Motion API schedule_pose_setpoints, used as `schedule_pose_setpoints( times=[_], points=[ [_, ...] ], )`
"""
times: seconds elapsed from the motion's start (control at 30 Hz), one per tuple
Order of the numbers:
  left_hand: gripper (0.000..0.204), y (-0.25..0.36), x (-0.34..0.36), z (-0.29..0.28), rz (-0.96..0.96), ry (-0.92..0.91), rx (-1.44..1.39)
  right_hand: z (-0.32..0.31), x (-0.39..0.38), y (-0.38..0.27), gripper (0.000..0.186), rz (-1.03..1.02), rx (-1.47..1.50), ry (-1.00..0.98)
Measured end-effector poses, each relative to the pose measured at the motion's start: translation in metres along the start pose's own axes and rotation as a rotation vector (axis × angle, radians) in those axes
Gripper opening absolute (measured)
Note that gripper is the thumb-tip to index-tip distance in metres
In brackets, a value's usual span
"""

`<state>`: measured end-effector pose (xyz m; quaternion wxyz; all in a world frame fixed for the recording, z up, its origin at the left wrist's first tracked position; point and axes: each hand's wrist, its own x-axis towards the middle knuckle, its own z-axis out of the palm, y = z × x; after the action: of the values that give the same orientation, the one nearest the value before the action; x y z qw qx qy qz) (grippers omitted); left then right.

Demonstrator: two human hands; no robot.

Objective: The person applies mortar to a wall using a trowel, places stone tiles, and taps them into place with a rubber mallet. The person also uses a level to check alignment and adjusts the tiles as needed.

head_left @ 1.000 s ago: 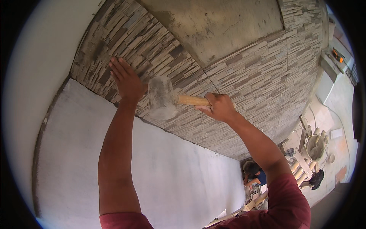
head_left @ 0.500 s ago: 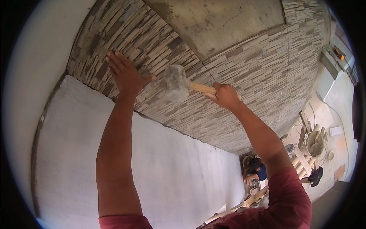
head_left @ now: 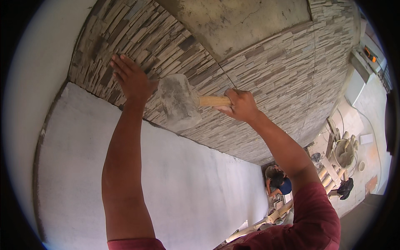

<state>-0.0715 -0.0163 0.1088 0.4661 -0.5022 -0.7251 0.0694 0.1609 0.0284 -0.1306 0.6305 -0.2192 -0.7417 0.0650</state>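
Observation:
Stone-patterned wall tiles (head_left: 266, 75) in grey, beige and brown strips cover the wall before me. My left hand (head_left: 132, 80) lies flat against the tiles at the left, fingers stretched out and holding nothing. Wrapped round the wooden handle of a mallet is my right hand (head_left: 242, 105). The mallet (head_left: 180, 103) has a thick, grey, dust-smeared head, which hangs over the tiles just right of my left hand and hides part of their lower edge. A thin dark joint runs between two tiles above my right hand.
Bare cement (head_left: 241, 25) shows above the tiles, and a smooth whitish wall (head_left: 179, 187) lies below them. Down at the right, a co-worker (head_left: 282, 184) crouches near bamboo poles (head_left: 281, 212). A bucket of mortar (head_left: 345, 152) stands on the floor beyond.
The mallet has swung left, its head now larger in view and closer to my left hand. My right hand shifted slightly left with it. The co-worker's head has moved a little.

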Motion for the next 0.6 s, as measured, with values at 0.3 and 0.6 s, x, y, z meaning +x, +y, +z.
schedule_pose_setpoints(
  times=[0.3, 0.6],
  points=[
    [0.154, 0.001, -0.001, -0.004, 0.006, -0.029, -0.021, -0.003, -0.001, -0.002, 0.054, 0.006, -0.067, -0.095],
    [0.147, 0.004, -0.004, -0.011, -0.046, -0.109, 0.022, -0.001, 0.005, -0.001, 0.051, 0.033, -0.052, -0.083]
  ],
)
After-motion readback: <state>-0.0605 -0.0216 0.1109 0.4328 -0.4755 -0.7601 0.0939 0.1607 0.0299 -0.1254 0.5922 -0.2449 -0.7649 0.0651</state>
